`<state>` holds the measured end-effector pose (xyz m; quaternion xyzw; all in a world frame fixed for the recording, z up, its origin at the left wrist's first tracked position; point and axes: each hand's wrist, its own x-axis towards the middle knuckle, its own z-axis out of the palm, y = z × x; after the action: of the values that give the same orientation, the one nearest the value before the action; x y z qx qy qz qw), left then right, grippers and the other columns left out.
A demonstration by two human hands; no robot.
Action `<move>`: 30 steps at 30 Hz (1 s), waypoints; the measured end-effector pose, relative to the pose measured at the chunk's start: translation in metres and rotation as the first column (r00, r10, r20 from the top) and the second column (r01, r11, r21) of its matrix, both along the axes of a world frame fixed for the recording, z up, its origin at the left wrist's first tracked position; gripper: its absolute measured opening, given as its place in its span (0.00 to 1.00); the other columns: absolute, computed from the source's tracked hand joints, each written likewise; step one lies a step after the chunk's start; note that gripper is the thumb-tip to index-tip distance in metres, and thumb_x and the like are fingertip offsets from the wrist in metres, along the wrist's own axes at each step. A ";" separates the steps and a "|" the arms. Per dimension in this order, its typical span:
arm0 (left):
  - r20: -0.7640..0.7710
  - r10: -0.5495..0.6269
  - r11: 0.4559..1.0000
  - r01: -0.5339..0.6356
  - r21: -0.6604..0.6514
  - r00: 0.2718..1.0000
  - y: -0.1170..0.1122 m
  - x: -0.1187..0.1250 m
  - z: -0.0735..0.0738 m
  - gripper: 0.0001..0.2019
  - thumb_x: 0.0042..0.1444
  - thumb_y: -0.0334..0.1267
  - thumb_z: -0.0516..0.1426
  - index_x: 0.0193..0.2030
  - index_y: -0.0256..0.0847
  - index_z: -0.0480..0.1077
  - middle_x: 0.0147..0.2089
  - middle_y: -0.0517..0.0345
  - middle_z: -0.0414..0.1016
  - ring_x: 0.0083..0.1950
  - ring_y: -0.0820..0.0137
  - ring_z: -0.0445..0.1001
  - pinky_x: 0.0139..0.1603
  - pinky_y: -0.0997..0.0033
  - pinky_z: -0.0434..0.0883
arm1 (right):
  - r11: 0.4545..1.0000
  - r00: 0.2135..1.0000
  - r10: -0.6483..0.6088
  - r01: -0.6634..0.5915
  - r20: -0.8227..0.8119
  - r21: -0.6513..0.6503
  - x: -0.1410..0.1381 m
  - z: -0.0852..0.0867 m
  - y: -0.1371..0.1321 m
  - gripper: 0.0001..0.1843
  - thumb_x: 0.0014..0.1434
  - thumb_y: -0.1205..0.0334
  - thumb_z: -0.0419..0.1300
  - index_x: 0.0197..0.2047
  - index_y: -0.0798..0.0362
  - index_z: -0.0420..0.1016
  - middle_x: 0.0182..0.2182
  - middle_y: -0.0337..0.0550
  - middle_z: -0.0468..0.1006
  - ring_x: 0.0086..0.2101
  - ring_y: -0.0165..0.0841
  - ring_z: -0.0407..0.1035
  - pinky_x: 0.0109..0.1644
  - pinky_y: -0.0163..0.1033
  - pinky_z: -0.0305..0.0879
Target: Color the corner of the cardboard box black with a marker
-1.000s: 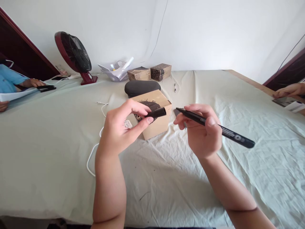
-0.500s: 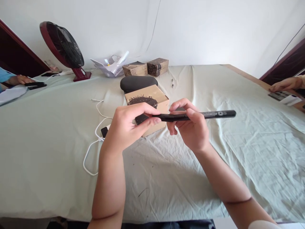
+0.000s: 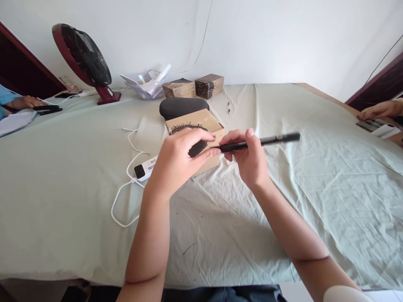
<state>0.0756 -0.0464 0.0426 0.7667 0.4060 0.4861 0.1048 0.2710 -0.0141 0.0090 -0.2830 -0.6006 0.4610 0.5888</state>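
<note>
A black marker (image 3: 277, 139) points rightward and slightly up in front of me, a little blurred. My right hand (image 3: 250, 157) is closed round its left part, thumb on the near side. My left hand (image 3: 179, 159) is beside the marker's left end; its thumb seems to touch that end, while its index finger stretches apart above. Behind both hands stands a cardboard box (image 3: 201, 119) with black scribbles drawn on it, partly covered by my left hand. Whether the marker's cap is on I cannot tell.
A black case (image 3: 184, 108) lies behind the box, with two patterned boxes and a clear basket (image 3: 146, 90) beyond. A red fan (image 3: 83, 56) stands back left. White cable (image 3: 115, 209) and a white power strip (image 3: 146, 167) lie left. Other people's hands show at both sides.
My left index finger has lifted off the marker, and its pinch has opened. My right hand has closed more firmly round the marker, which has shifted left and tilted up at its right end.
</note>
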 end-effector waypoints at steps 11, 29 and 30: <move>-0.185 0.298 0.882 -0.344 -0.320 0.936 0.022 -0.052 -0.015 0.41 0.62 0.52 0.69 0.78 0.55 0.59 0.80 0.48 0.61 0.83 0.45 0.57 0.81 0.36 0.62 | 0.900 0.682 -0.103 0.374 0.724 -0.225 0.032 -0.066 0.092 0.15 0.77 0.49 0.51 0.45 0.51 0.70 0.31 0.38 0.76 0.27 0.30 0.70 0.35 0.36 0.69; -0.209 0.185 0.829 -0.267 -0.492 0.960 0.041 -0.057 -0.035 0.55 0.60 0.50 0.71 0.84 0.59 0.42 0.89 0.48 0.26 0.89 0.41 0.37 0.85 0.29 0.47 | 0.733 0.763 -0.138 0.507 0.631 -0.452 0.067 -0.110 0.119 0.16 0.52 0.63 0.72 0.43 0.55 0.75 0.43 0.55 0.81 0.54 0.55 0.76 0.60 0.57 0.73; -0.188 0.185 0.835 -0.255 -0.487 0.965 0.044 -0.059 -0.038 0.56 0.59 0.49 0.72 0.85 0.60 0.41 0.89 0.49 0.26 0.89 0.42 0.35 0.85 0.29 0.45 | 0.757 0.839 -0.128 0.427 0.529 -0.495 0.065 -0.109 0.118 0.13 0.54 0.62 0.71 0.42 0.54 0.75 0.41 0.52 0.82 0.51 0.53 0.78 0.58 0.56 0.75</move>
<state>0.0166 -0.0026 0.0047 0.6910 0.6109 0.3187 0.2187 0.3357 0.1038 -0.1004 -0.6431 -0.4974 0.4480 0.3719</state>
